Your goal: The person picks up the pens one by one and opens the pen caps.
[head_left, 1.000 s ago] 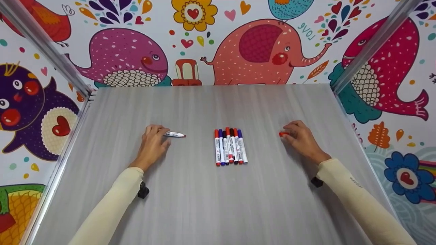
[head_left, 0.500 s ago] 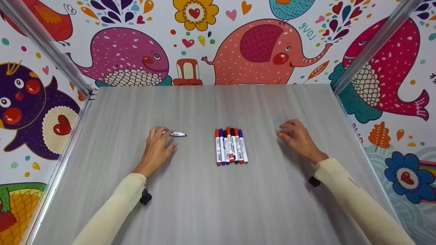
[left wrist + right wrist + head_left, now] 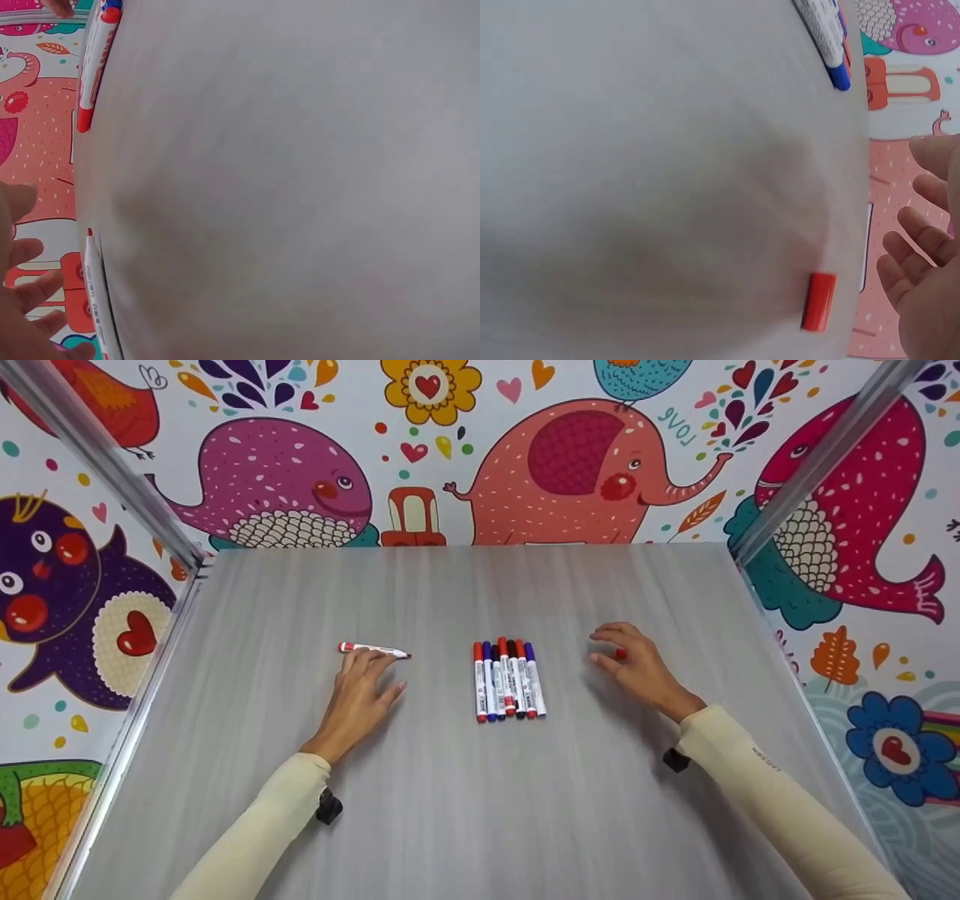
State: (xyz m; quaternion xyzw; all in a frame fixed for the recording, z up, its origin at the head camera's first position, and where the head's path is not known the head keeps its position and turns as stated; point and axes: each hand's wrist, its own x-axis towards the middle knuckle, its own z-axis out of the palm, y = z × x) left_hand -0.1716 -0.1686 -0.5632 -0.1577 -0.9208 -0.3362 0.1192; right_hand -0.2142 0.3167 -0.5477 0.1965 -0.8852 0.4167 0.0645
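An uncapped marker (image 3: 375, 649) with a white barrel and dark red tip lies on the table, left of centre. My left hand (image 3: 358, 697) hovers in front of it with loosely spread fingers, holding nothing; in the left wrist view the marker (image 3: 97, 300) lies apart from the fingers. On the right, a small red marker cap (image 3: 621, 653) shows through the gap between thumb and fingers of my right hand (image 3: 637, 669). The right wrist view has that cap (image 3: 819, 301) on the table, with the relaxed fingers (image 3: 922, 232) off it.
Several capped markers (image 3: 508, 682), with red, blue and black caps, lie side by side in a row at mid-table. Metal frame posts (image 3: 832, 465) rise at both back corners. A patterned wall (image 3: 420, 457) stands behind the grey table (image 3: 480, 810).
My left hand has let go of the marker and moved right and nearer. My right hand has let go of the cap and shifted left. The markers in the row stay put.
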